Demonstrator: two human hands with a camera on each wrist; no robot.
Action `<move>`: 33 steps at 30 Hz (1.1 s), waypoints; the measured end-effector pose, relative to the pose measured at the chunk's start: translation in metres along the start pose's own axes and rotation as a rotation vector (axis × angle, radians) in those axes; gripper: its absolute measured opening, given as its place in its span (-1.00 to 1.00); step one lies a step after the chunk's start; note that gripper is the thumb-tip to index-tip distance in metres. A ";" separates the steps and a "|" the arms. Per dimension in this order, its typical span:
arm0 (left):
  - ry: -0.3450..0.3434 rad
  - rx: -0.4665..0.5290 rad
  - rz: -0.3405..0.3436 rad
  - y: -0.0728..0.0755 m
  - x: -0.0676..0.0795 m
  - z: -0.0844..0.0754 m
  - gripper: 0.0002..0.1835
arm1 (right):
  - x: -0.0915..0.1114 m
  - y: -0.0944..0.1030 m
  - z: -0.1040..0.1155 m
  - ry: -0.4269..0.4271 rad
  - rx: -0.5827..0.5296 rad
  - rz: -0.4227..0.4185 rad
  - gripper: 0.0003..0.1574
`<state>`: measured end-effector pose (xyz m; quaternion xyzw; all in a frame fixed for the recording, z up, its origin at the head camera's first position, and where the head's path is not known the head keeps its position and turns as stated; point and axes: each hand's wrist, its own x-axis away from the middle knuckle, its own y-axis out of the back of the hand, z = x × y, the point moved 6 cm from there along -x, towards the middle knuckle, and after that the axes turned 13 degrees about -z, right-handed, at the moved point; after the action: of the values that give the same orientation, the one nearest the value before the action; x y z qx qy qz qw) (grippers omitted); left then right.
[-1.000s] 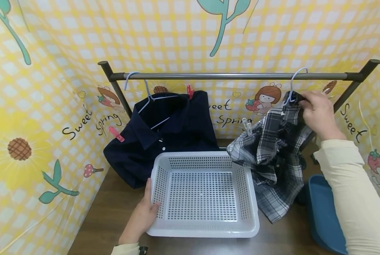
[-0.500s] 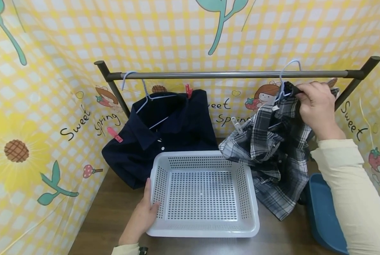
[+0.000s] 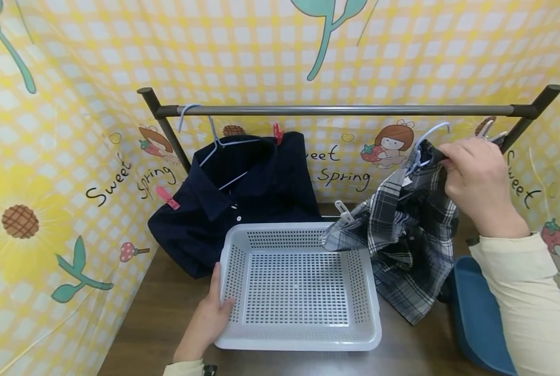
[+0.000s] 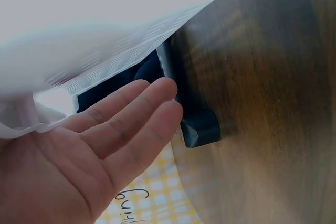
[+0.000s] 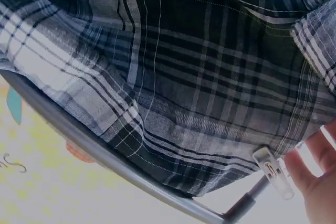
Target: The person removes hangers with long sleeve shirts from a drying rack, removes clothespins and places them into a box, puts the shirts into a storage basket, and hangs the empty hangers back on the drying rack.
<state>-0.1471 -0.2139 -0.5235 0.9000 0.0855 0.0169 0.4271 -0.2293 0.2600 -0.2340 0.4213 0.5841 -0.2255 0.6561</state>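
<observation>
In the head view my right hand (image 3: 479, 183) pinches the collar area of a black-and-white plaid shirt (image 3: 411, 219) on a pale blue hanger (image 3: 423, 138). The hanger's hook shows below the rail. One white clothespin (image 3: 343, 210) clips the shirt's left side; another clothespin (image 5: 273, 174) is near my fingers in the right wrist view. My left hand (image 3: 205, 318) holds the left rim of a white perforated basket (image 3: 298, 344), thumb inside, other fingers extended outside beneath it in the left wrist view. A fold of the shirt overlaps the basket's far right corner.
A dark rack rail (image 3: 336, 110) spans the back. A navy shirt (image 3: 256, 183) hangs from it at left, with red clothespins (image 3: 168, 198) on its shoulders. At lower right a blue bin (image 3: 481, 318) stands partly behind my sleeve. Patterned cloth (image 3: 242, 47) surrounds the wooden surface (image 3: 153, 324).
My right hand has shifted the plaid shirt and its hanger leftward, then lowered them; the hook has come off the rail. The left hand and basket have hardly moved.
</observation>
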 end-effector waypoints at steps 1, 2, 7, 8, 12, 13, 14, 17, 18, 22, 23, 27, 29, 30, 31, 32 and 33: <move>0.000 -0.001 0.002 0.000 0.000 0.000 -0.04 | -0.001 0.001 0.003 0.007 -0.008 0.001 -0.76; 0.002 -0.002 0.002 0.000 0.000 0.001 -0.04 | -0.002 0.002 0.005 0.015 -0.016 0.001 -0.76; 0.007 -0.009 0.009 -0.001 0.000 0.001 -0.05 | -0.007 0.007 0.024 0.057 -0.016 -0.022 -0.79; 0.007 -0.009 0.008 -0.001 0.000 0.001 -0.05 | -0.008 0.007 0.027 0.062 -0.014 -0.028 -0.79; 0.004 -0.003 0.004 -0.001 -0.001 0.001 -0.05 | -0.012 0.010 0.038 0.071 0.000 -0.038 -0.78; 0.008 0.000 0.005 -0.002 -0.001 0.001 -0.05 | -0.013 0.011 0.041 0.066 0.004 -0.042 -0.78; 0.008 0.001 0.004 -0.002 -0.001 0.001 -0.05 | -0.014 0.013 0.043 0.063 0.014 -0.043 -0.78; 0.015 0.006 0.009 -0.001 -0.001 0.001 -0.05 | -0.018 0.021 0.046 0.040 0.043 -0.080 -0.80; 0.016 0.007 0.010 -0.001 -0.001 0.000 -0.05 | -0.020 0.024 0.046 0.028 0.050 -0.097 -0.80; 0.020 0.015 0.012 0.000 -0.001 -0.001 -0.05 | -0.025 0.037 0.042 0.000 0.116 -0.127 -0.74; 0.020 0.015 0.013 0.000 -0.001 -0.001 -0.05 | -0.026 0.041 0.040 -0.008 0.135 -0.130 -0.71; 0.021 0.007 0.010 -0.001 -0.001 -0.001 -0.05 | -0.028 0.056 0.032 -0.056 0.188 -0.158 -0.65; 0.025 0.004 0.011 -0.001 -0.001 -0.001 -0.05 | -0.029 0.064 0.027 -0.091 0.207 -0.166 -0.62; 0.026 0.004 0.009 -0.001 -0.001 -0.001 -0.06 | -0.029 0.068 0.024 -0.115 0.210 -0.169 -0.61; 0.027 0.004 0.009 -0.001 -0.001 0.000 -0.06 | -0.028 0.071 0.020 -0.142 0.202 -0.175 -0.62; 0.029 0.006 0.009 -0.001 -0.001 0.000 -0.06 | -0.027 0.075 0.016 -0.171 0.193 -0.178 -0.62; 0.031 0.009 0.009 -0.001 -0.001 0.000 -0.06 | -0.025 0.078 0.012 -0.196 0.191 -0.169 -0.63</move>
<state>-0.1483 -0.2134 -0.5244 0.9021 0.0879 0.0322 0.4213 -0.1665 0.2882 -0.1878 0.4073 0.5263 -0.3745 0.6457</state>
